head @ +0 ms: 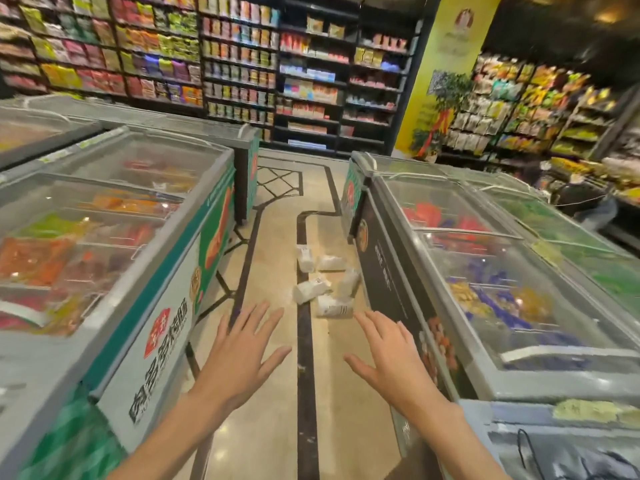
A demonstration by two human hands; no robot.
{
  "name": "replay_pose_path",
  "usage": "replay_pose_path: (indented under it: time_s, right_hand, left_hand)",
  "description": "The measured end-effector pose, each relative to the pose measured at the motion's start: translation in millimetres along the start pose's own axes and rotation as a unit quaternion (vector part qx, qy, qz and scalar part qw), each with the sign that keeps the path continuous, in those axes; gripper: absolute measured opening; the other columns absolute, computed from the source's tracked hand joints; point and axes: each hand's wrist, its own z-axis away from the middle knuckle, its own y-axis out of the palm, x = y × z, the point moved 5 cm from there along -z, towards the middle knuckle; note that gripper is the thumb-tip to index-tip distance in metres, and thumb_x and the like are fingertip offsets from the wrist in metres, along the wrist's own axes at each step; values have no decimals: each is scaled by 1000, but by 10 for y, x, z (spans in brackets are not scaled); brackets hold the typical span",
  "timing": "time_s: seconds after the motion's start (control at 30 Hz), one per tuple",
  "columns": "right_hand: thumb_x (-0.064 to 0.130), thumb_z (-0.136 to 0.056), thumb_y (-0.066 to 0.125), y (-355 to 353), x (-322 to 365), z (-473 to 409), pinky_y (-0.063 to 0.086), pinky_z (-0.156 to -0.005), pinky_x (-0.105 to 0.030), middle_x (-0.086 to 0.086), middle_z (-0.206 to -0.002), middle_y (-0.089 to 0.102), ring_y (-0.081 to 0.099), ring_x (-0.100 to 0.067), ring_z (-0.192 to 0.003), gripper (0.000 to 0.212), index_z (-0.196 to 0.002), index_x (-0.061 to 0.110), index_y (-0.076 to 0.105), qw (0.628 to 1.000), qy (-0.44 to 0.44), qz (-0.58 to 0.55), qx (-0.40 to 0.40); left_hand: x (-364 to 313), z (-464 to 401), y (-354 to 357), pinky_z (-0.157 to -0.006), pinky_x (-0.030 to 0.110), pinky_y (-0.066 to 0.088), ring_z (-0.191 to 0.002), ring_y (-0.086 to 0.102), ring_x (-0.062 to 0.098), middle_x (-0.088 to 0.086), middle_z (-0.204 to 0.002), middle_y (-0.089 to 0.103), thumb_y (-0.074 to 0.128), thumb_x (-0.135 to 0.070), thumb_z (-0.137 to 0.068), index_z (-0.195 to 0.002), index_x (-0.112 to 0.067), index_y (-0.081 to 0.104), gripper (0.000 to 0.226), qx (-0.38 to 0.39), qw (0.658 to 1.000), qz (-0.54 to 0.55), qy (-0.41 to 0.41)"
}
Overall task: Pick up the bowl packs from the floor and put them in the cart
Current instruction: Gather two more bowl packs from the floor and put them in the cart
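Bowl packs (323, 284), five or six white plastic-wrapped bundles, lie scattered on the beige tiled floor (273, 271) of a shop aisle, ahead of both hands and close against the foot of the right-hand freezer. The nearest white pack with a barcode label (334, 307) lies just beyond the right fingertips in the picture; none is touched.

Nearest the camera, two bare forearms reach forward over the floor. The left hand (239, 355) is held palm down with its fingers (254, 315) straight and spread, holding nothing. The right hand (394, 358) is likewise flat and spread, its fingers (372, 325) straight and empty. A dark inlaid floor stripe (306, 393) runs between the two hands and on toward the packs.

To the left stands a glass-topped chest freezer with a green and grey side (138, 258), coloured packets showing under its lid. To the right stands a second glass-topped chest freezer with a dark printed side (460, 271). At the bottom right corner is a grey-blue object with a black cord; I cannot tell what it is.

Farther off, dark store shelving stacked with colourful packets (239, 60) closes the aisle, beside a yellow pillar (446, 74).
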Motion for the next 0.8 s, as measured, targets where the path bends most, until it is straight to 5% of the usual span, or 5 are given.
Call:
replay_pose_path:
  time_s: [0.13,0.5,0.73,0.8]
  right_hand:
    - [65,-95,46,7,-342,-1134,21,-126,-48,3,-161,38,32,-18,-150,74,-158,29,32,999,26,26,-11]
    - [56,-93,63,865,-1385,-4151,20,-125,-54,-4,-161,37,30,-23,-152,80,-160,26,30,996,87,0,-11]
    - [64,-98,47,1150,-2032,-6157,10,-127,-54,-4,-169,20,16,-24,-157,82,-164,26,15,989,141,-33,21]
    - [68,-96,43,1182,-2207,-6605,15,-126,-56,-6,-167,27,23,-26,-155,84,-164,24,19,987,155,-32,-3]
  left_hand:
    - [299,-1266,152,-126,52,13,-156,14,19,-1,-168,22,11,-73,-97,-161,-32,21,77,13,999,11,28]
    - [1155,-4350,1348,-125,52,14,-155,17,22,3,-167,25,28,-71,-99,-160,-30,27,73,57,995,22,84]
    - [1744,-6343,1868,-125,54,11,-156,13,23,2,-169,20,31,-72,-98,-160,-32,22,74,77,993,23,86]
    - [1889,-6825,2012,-125,55,10,-156,14,25,3,-169,19,29,-73,-98,-161,-32,21,75,84,993,26,83]
